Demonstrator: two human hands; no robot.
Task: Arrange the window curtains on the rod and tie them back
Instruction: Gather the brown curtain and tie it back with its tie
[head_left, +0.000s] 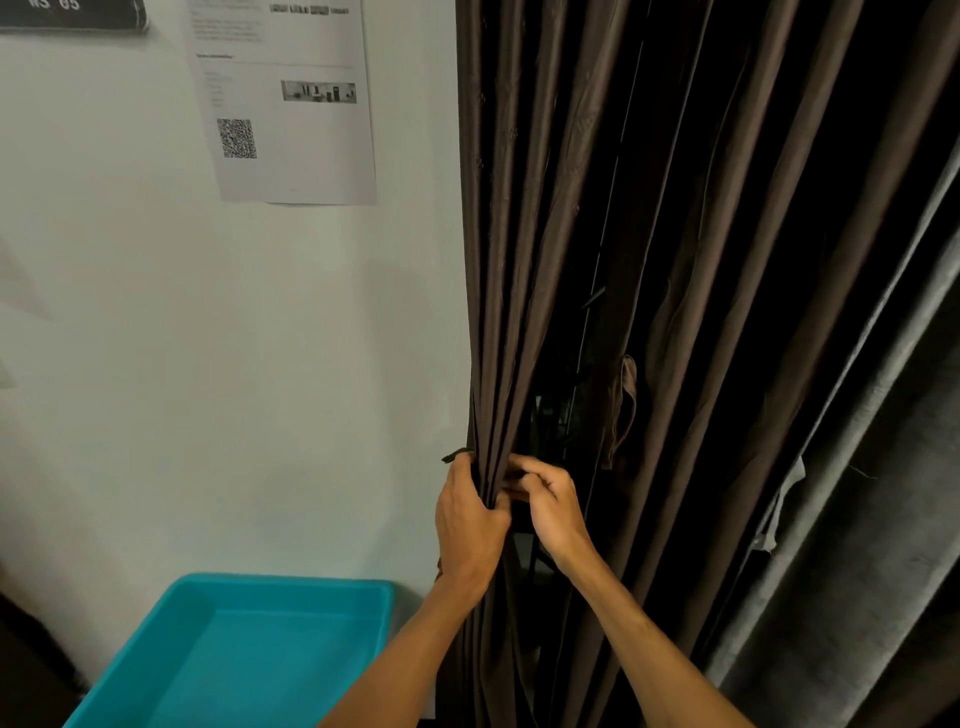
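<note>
A brown curtain (519, 260) hangs in long vertical folds beside a pale wall (260, 364). Its left-edge folds are gathered into a narrow upright bundle. The left hand (467, 514) clamps its grip round this bundle from the wall side, and a dark strap end (456, 456) pokes out just above it. The right hand (553, 506) curls its fingers against the bundle's opposite side; what they pinch is too dark to tell. The strap probably has to cross the bundle horizontally.

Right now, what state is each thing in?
brown curtain: hanging, left folds bunched.
left hand: grips the bunched folds.
right hand: fingers curled at the bunch; hold unclear.
dark strap: end pokes out above left hand.
grey curtain: hanging loose.
paper sheet: flat on wall.
teal tub: upright, open-topped.
</note>
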